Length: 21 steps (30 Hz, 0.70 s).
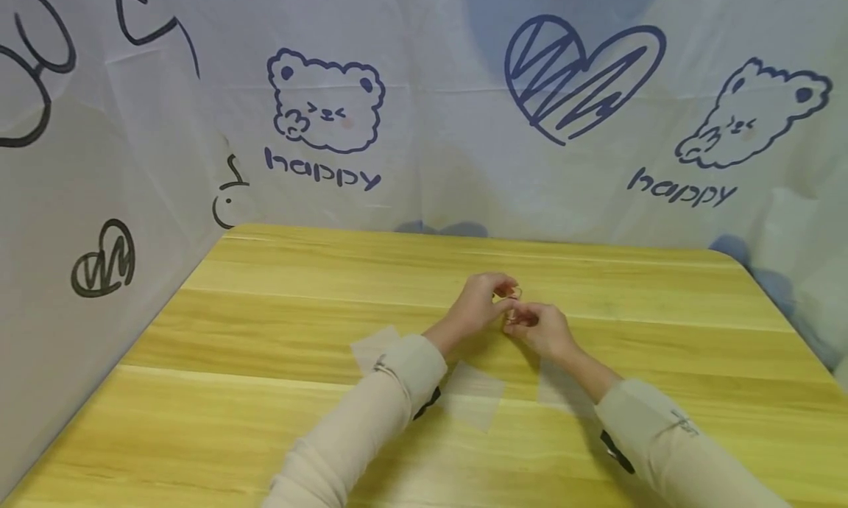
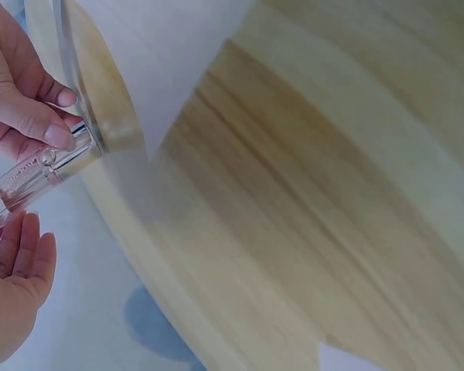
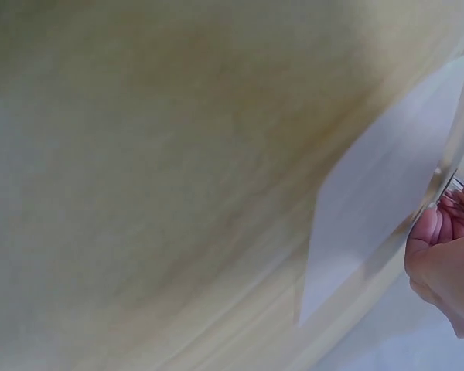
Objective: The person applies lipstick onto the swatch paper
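A slim, clear, pink-tinted tube that looks like a lip gloss stands on the wooden table, partly covered by fingers in the head view. My right hand pinches its lower part between thumb and fingers, low over the wood. The fingers of my left hand curl around the tube's upper end. In the left wrist view, faint lettering shows along the tube between the two hands. The right wrist view catches only my right hand and a bit of the tube at its right edge.
Three pale paper squares lie on the near side of the hands: a left one, a middle one and a right one partly under my right forearm. White cloth with drawn bears and hearts hangs behind the table.
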Each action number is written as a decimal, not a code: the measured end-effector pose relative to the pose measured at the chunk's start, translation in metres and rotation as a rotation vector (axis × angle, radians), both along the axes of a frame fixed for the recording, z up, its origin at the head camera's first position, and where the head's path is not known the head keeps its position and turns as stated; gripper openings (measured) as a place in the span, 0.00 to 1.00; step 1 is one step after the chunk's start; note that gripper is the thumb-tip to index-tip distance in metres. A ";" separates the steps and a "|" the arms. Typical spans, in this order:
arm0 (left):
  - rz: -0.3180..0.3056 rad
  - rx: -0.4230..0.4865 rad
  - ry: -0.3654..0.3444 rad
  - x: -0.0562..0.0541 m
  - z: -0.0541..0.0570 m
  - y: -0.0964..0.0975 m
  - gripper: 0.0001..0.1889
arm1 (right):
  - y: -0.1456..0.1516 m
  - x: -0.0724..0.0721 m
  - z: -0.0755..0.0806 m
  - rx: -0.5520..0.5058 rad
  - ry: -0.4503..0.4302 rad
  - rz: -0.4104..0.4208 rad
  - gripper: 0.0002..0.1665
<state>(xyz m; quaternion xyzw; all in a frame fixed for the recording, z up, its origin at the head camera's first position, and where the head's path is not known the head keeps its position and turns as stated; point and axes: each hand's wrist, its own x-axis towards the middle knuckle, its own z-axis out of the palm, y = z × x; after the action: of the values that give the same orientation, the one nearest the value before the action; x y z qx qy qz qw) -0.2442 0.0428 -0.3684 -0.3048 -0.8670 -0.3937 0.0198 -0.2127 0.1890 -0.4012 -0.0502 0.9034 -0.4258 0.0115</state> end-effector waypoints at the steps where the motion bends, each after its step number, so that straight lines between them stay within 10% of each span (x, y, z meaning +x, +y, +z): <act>1: -0.002 0.000 -0.004 0.000 0.001 -0.001 0.15 | -0.001 0.001 0.000 -0.001 -0.001 0.004 0.14; 21: -0.050 0.058 0.024 0.011 0.003 -0.027 0.16 | -0.007 0.020 0.011 -0.072 -0.050 0.061 0.14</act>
<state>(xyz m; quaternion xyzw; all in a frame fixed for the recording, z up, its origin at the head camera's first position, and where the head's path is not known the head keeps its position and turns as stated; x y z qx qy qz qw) -0.2335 0.0154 -0.3658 -0.3305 -0.8469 -0.4155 0.0294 -0.1932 0.1820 -0.3903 -0.0674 0.8849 -0.4587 0.0453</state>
